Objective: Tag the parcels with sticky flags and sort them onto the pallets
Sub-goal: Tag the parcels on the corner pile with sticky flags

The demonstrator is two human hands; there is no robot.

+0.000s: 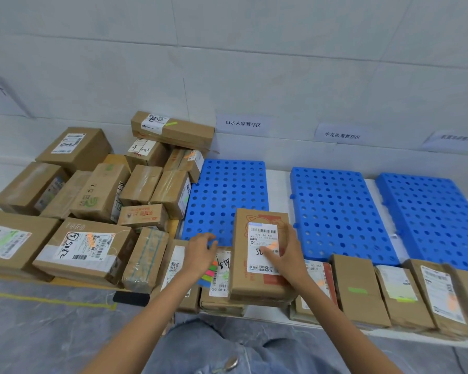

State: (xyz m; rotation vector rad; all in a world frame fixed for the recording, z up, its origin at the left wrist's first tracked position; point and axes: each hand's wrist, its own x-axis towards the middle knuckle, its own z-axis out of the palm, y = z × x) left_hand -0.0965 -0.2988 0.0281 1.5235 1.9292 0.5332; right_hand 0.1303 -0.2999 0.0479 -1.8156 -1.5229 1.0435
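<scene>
1. The right hand lies flat on a brown parcel, with straight fingers pressing on its white shipping label, right by an orange patch.
2. That parcel sits on top of other parcels at the near edge, and its far end reaches over the near edge of the left blue pallet.
3. The left hand is just left of it with fingers curled. A strip of sticky flags (orange, pink, green, blue) shows at the heel of the hand, but I can't tell if it's actually gripping them.
4. The hands are apart, with the parcel's left edge between them.
5. The middle pallet and right pallet lie further right, along the wall.
6. There's a big pile of cardboard boxes on the left and a row of flat parcels near right.
</scene>
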